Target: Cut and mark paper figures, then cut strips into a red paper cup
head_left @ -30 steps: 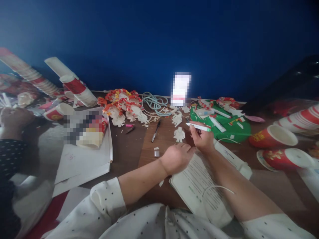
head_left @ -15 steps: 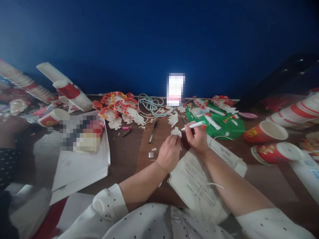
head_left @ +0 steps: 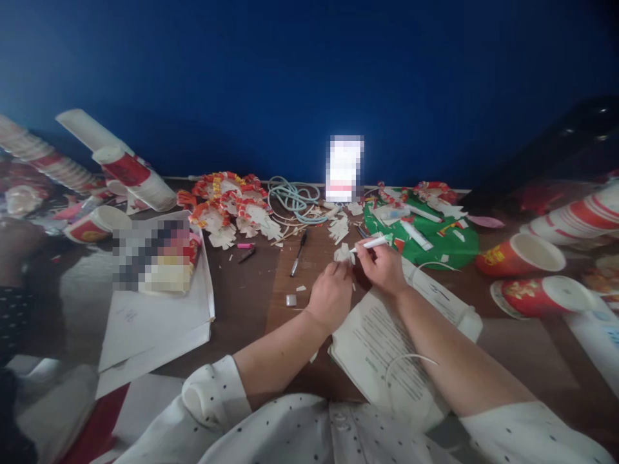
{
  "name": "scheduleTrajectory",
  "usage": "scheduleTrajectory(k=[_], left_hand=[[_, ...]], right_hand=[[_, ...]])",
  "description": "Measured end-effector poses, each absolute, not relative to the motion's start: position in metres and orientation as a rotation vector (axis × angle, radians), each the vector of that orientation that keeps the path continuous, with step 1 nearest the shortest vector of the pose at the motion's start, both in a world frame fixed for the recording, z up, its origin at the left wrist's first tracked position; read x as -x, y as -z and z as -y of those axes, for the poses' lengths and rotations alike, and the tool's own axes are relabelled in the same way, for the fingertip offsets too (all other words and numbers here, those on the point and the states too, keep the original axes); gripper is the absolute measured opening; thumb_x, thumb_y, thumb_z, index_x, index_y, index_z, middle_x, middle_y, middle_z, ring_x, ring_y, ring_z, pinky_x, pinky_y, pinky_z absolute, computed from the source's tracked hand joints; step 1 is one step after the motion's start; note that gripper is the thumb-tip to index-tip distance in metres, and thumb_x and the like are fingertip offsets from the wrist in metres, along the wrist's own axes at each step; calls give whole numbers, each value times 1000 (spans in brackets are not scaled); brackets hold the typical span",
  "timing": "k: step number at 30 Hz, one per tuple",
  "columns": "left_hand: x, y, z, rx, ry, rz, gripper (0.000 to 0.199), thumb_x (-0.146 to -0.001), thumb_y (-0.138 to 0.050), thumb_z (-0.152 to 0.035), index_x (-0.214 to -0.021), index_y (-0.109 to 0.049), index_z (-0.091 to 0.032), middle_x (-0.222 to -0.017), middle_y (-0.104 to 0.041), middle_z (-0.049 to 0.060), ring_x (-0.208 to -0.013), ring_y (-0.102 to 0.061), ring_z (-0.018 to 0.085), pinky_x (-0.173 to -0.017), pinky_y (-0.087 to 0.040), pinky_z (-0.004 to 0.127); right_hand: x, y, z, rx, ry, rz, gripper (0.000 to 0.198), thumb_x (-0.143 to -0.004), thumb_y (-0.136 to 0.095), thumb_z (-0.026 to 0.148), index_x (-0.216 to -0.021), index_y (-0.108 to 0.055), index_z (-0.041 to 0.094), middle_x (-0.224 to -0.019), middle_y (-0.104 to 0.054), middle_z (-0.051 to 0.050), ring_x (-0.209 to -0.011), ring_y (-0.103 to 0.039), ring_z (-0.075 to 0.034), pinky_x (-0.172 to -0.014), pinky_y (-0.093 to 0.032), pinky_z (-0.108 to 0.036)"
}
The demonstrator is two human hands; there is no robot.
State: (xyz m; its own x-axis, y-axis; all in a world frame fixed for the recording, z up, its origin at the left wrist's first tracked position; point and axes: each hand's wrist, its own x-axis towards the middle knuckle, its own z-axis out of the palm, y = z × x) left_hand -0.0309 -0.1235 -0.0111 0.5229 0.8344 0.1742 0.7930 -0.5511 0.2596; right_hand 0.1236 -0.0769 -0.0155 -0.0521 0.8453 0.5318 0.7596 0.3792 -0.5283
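Observation:
My left hand (head_left: 331, 295) is closed at the middle of the table, its fingertips pinching the near edge of a small white paper cutout (head_left: 343, 252). Just to its right, my right hand (head_left: 385, 267) grips a slim white pen (head_left: 374, 243) with a greenish end. The pen's tip points left and meets the cutout's right side, or comes very near it. Beyond them lies a stack of white paper cutouts (head_left: 338, 229). A black pen (head_left: 298, 254) rests left of my hands, above a small grey-white block (head_left: 291, 300).
A printed white bag (head_left: 382, 361) lies under my right forearm. Behind are a green disc (head_left: 464, 248) with tubes and scraps, pale blue cord (head_left: 294, 196), a lit phone (head_left: 345, 169) and red-and-orange paper pieces (head_left: 232, 200). Paper cups (head_left: 536, 253) stand right; another person's arm (head_left: 12, 254) is left.
The pen has moved slightly left, bringing its tip onto or close against the cutout. My left hand keeps its pinch. The whole view has shifted a little.

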Motion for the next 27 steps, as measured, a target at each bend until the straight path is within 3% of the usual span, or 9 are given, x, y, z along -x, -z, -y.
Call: scheduleTrajectory(k=[27], left_hand=[[31, -4, 123, -2524, -310, -1406, 36, -88, -39, -14, -119, -55, -7, -126, -56, 15, -117, -47, 23, -90, -50, 33]], right_hand=[[-122, 21, 75, 1456, -76, 1870, 25, -90, -51, 39, -86, -65, 18, -81, -72, -7, -66, -65, -17, -63, -49, -27]])
